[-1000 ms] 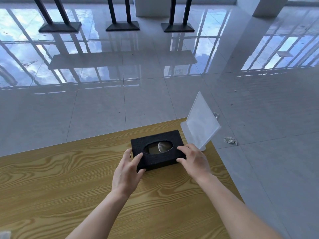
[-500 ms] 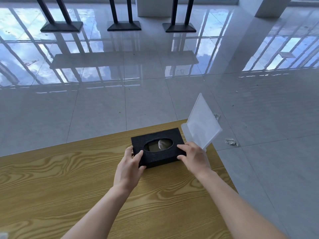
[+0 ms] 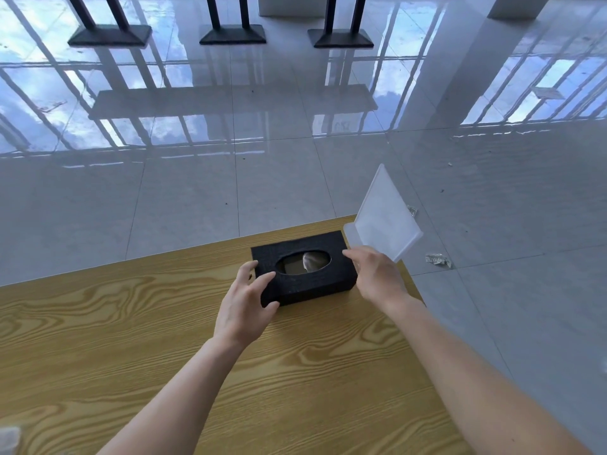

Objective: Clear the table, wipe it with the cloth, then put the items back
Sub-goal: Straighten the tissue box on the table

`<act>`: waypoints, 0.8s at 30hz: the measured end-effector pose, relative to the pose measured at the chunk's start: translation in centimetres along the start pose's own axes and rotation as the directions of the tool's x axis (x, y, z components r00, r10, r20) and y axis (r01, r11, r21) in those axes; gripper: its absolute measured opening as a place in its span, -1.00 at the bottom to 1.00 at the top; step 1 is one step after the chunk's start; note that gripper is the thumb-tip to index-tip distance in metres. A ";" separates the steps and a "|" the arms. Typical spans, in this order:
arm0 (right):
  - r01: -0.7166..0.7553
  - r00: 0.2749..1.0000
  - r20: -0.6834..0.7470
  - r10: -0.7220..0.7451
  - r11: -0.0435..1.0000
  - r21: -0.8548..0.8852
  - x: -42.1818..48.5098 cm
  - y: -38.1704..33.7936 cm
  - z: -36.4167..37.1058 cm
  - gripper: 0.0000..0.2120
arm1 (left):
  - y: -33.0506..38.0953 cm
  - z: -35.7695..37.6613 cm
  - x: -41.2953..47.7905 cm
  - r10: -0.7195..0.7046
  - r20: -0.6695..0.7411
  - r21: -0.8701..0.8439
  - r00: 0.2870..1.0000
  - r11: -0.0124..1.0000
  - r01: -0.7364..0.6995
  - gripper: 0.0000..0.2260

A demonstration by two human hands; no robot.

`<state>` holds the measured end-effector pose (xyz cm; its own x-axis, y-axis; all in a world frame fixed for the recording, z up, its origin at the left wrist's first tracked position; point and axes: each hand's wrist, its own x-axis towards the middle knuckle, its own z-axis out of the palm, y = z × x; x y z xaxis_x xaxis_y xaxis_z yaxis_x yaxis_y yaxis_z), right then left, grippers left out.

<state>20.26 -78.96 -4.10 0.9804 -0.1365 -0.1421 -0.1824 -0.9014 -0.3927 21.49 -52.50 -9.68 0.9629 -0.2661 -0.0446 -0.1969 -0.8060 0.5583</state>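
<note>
A black tissue box (image 3: 340, 257) with an oval opening sits near the far right corner of the wooden table (image 3: 131, 323). My left hand (image 3: 244, 303) is at its near left corner with the fingers loosely spread and the fingertips touching the box. My right hand (image 3: 377, 277) hovers just off the box's right end, fingers apart and holding nothing. A clear plastic sign stand (image 3: 384, 221) stands tilted at the table's corner, right behind my right hand.
The table's far edge and right edge run close to the box, with glossy tiled floor beyond. Crumpled scraps (image 3: 438, 259) lie on the floor to the right. Black stand bases (image 3: 231, 34) sit far back. A pale blurred object (image 3: 8, 438) shows at the bottom left edge.
Both hands were gripping the box's ends. My right hand has come off and moved right, and my left hand's grip has loosened. The box stays near the corner.
</note>
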 end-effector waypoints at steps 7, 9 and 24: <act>-0.006 0.992 0.123 0.018 0.996 -0.093 1.9 -0.6 -2.0 -0.44 | 0.6 0.2 0.1 0.017 0.003 0.012 1.000 1.000 -0.017 -0.58; -0.038 0.978 0.203 0.052 0.997 -0.069 2.2 -0.3 -2.3 -0.42 | 0.6 0.2 0.2 0.025 0.006 0.030 1.000 0.999 -0.025 -0.58; -0.109 0.968 0.230 0.104 0.994 0.012 3.8 0.2 -1.7 -0.58 | 1.3 0.1 1.2 0.009 0.019 0.038 1.000 0.999 -0.010 -0.58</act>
<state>24.09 -80.39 -3.20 0.9127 -0.1313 -0.3869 -0.2895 -0.8762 -0.3854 22.34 -53.93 -9.10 0.9573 -0.2836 -0.0551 -0.2135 -0.8230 0.5264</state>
